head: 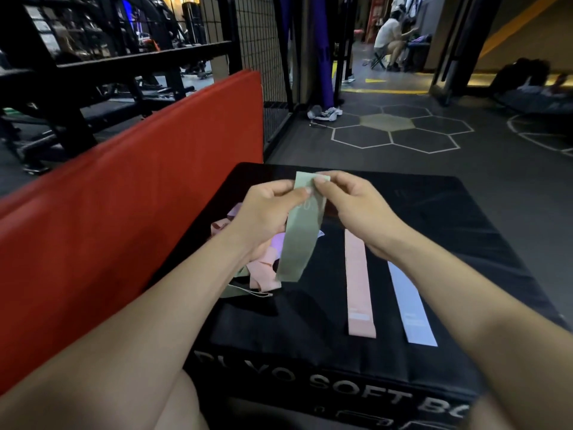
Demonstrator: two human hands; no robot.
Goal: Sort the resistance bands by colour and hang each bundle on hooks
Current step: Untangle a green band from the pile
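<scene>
While both hands pinch one green band (302, 231), two bands lie flat.

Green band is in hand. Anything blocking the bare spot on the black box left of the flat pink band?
Nothing visible does. Both the left hand and right hand pinch the sage-green flat resistance band above the black soft plyo box. The tangled pile of bands lies further left of the flat pink band.

Green band (302, 231); pink band (358, 283)
</scene>
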